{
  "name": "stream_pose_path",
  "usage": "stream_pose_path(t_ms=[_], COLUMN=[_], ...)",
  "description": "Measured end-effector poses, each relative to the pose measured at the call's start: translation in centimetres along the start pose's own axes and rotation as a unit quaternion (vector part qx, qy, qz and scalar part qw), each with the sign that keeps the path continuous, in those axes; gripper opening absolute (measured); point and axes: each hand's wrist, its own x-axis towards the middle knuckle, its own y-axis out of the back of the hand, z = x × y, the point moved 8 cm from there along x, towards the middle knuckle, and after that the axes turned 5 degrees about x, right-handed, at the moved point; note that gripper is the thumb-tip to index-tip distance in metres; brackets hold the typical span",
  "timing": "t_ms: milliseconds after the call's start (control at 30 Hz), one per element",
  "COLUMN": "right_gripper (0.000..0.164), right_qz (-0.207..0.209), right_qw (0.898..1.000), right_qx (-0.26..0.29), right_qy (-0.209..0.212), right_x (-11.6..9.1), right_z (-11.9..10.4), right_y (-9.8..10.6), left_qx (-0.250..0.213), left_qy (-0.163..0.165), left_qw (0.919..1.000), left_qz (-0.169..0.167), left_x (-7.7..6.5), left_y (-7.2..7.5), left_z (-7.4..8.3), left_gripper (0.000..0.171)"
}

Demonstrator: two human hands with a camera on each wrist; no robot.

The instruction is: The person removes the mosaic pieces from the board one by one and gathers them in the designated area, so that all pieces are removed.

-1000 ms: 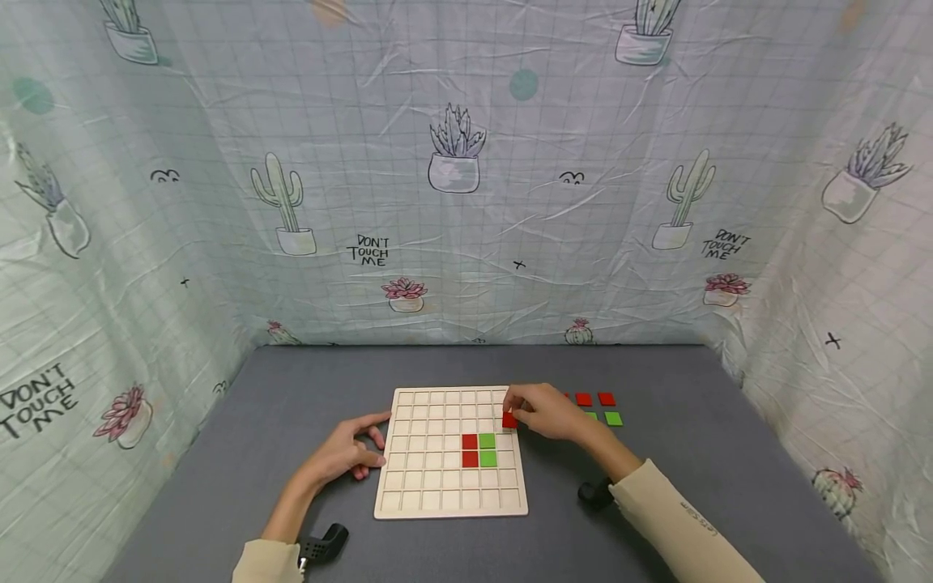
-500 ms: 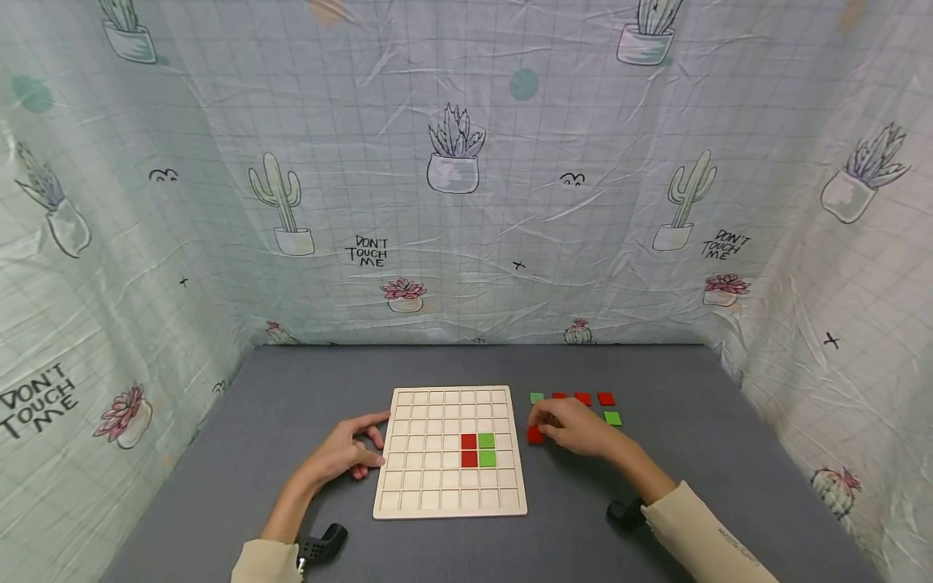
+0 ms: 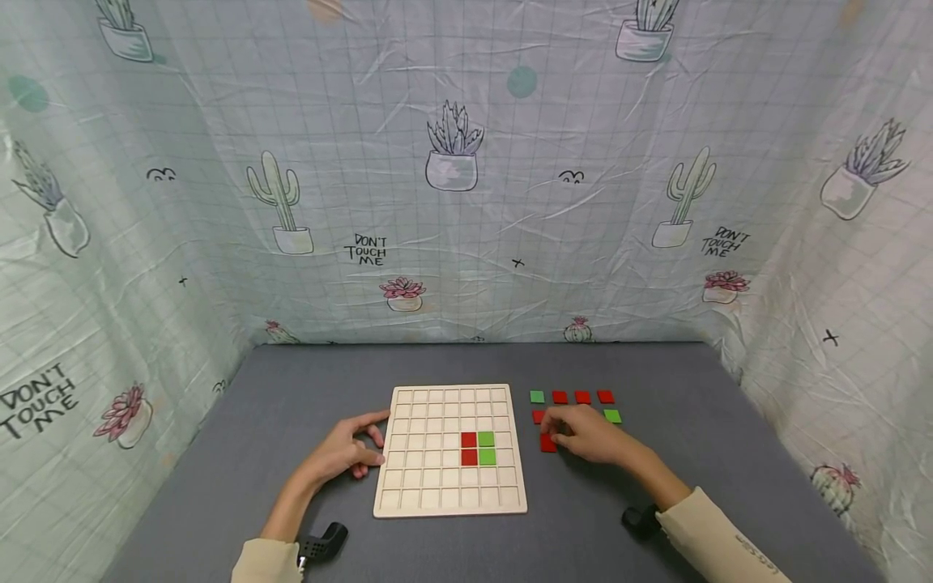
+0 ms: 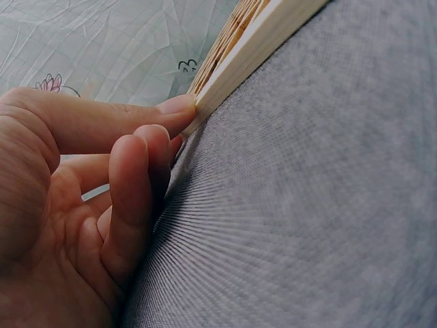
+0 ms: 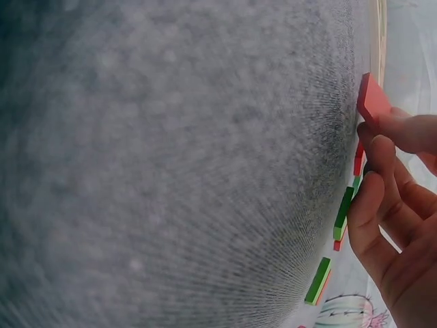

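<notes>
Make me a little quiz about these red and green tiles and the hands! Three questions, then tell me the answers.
1. How many tiles lie on the board?

2. True or false: the right hand is holding a green tile.

3. What does the left hand touch?
A) a red tile
B) the board's edge
C) a green tile

Key:
1. Four: two red, two green.
2. False. It pinches a red tile.
3. B

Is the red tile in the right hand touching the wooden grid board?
Apart: the head view shows grey tabletop between red tile and wooden grid board.
</notes>
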Motion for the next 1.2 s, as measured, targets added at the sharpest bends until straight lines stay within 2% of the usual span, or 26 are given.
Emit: stream_pose_path(t_ms=[333, 700, 1200], right_gripper=[0.022, 0.018, 0.019], right_qz=[-0.013, -0.003, -0.024], right_qw=[1.000, 0.998, 0.998], right_qx=[-0.017, -0.058, -0.052], right_qy=[-0.007, -0.016, -0.019], right_x=[0.02, 0.12, 0.15], right_z=[-0.14, -0.37, -0.10], right_y=[-0.20, -0.31, -0.14], left_qx=[-0.004, 0.001, 0.009], left_qy=[0.003, 0.002, -0.005], left_qw=[1.0000, 1.0000, 0.9999], left_qz=[-0.002, 0.000, -0.005], left_x=[0.10, 0.02, 0.09], left_y=[-0.03, 0.03, 0.00], left_z=[-0.01, -0.04, -0.04], left_gripper=[0.085, 0.084, 0.084])
